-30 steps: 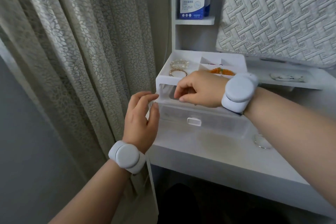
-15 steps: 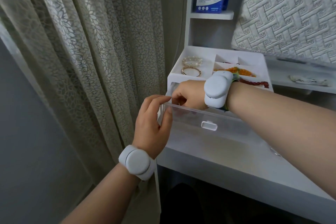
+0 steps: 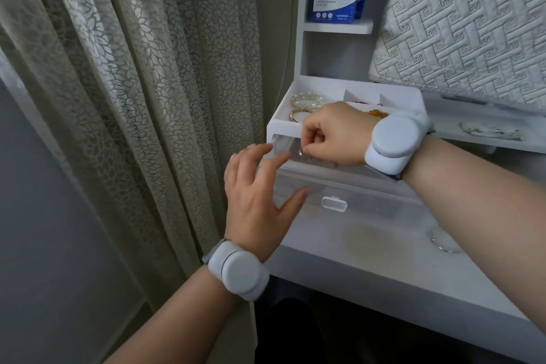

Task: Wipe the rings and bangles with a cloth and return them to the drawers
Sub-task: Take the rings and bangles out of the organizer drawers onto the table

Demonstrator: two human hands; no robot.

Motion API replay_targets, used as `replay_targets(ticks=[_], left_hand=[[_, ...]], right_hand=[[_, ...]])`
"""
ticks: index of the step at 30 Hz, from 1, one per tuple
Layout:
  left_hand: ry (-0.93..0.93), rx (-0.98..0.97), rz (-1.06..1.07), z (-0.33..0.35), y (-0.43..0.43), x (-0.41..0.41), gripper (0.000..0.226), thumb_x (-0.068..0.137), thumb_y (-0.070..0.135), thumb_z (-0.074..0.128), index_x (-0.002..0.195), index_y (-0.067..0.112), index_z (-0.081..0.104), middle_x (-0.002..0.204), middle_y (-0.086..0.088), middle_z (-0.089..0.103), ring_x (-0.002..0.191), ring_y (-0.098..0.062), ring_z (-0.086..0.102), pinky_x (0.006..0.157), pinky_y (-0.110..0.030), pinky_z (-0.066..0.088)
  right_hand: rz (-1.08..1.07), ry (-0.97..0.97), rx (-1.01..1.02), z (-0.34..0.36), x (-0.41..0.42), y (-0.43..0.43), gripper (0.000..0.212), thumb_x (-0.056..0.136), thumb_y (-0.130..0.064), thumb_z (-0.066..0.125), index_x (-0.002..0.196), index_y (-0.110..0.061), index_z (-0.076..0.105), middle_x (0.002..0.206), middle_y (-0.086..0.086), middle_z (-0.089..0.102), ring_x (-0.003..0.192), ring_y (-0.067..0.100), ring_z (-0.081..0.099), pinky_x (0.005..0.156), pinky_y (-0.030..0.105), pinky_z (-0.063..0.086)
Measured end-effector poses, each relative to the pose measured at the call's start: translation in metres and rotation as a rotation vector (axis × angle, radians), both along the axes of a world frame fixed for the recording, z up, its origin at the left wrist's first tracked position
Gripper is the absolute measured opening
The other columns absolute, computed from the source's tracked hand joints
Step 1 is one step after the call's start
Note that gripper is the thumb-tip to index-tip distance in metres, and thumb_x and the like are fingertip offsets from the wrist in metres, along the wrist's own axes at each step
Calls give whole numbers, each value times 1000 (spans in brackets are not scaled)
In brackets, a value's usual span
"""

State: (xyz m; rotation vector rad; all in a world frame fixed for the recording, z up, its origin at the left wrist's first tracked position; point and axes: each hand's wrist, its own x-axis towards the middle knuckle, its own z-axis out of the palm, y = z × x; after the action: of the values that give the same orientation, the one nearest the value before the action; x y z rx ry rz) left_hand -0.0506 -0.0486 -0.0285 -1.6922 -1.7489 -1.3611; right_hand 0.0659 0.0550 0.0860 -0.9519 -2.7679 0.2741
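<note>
Beside a pale curtain (image 3: 133,83), the clear drawer (image 3: 369,204) stands open on the white bench (image 3: 369,251), left hand (image 3: 254,201) spread against its corner, right hand (image 3: 334,136) pinching above it what looks like a small ring (image 3: 300,152): light, hard, slippery, likely best gripped across its band.

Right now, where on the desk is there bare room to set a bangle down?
The bare desk top in front of the open clear drawer, between the left hand and the round clear piece. The top tray is crowded with bracelets; the right hand, pinching a small ring, hangs over the drawer.
</note>
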Motion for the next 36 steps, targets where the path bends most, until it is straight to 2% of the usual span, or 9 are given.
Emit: replay_targets(ticks=[2,4,7,14,19,23,26,30,36], left_hand=[[59,5,18,0,1,10,47,79,52,58,117,24,51,125,-10,53,124,-28,40,110,-52,23],[88,9,7,1,2,22,48,79,54,57,117,26,49,127,-9,52,127,-29,38,113,-49,17],[95,20,-24,0,4,36,49,77,54,59,118,27,49,128,-8,51,128,-29,36,113,-50,16],[84,14,-45,-2,14,46,42,79,47,61,114,27,50,125,-7,52,127,-27,36,114,-51,7],[97,9,-59,0,25,51,38,80,43,60,112,22,55,123,-8,54,126,-27,37,114,-51,9],[97,-1,-54,2,37,52,42,80,41,61,116,19,54,127,-11,49,127,-29,35,113,-52,10],[99,-26,-27,2,49,54,49,80,38,64,123,20,48,136,-15,41,132,-33,28,114,-54,11],[83,-75,13,3,66,60,64,79,33,68,133,26,34,146,-15,29,140,-35,17,115,-50,3],[51,-111,66,2,81,63,73,79,30,69,137,29,25,149,-16,22,142,-36,10,115,-54,3]], right_hand=[[-24,76,33,4,14,2,6,82,-13,62,79,-14,68,60,-11,58,45,-10,53,54,9,40],[-60,138,48,7,30,1,5,81,-14,65,77,-15,67,60,-12,56,50,-15,52,54,6,36],[-127,227,69,9,50,0,8,80,-15,67,73,-18,66,58,-15,55,51,-1,54,56,7,36],[-207,335,62,1,92,-2,12,79,-14,67,70,-22,65,59,-10,58,52,3,51,50,5,34],[-255,425,78,-6,118,-7,6,79,-14,67,74,-18,66,61,-7,60,54,4,50,56,21,39],[-304,517,102,-16,133,-10,7,78,-13,68,73,-18,67,62,-3,62,55,11,54,59,23,42],[-385,573,134,-28,145,-12,7,77,-17,70,71,-20,67,62,-1,63,58,18,56,62,29,46],[-506,612,153,-49,161,-11,9,77,-18,70,69,-20,66,61,-7,61,56,12,52,61,29,46],[-674,521,80,-87,188,-4,15,75,-21,71,63,-22,62,59,-10,58,64,21,56,65,38,51]])
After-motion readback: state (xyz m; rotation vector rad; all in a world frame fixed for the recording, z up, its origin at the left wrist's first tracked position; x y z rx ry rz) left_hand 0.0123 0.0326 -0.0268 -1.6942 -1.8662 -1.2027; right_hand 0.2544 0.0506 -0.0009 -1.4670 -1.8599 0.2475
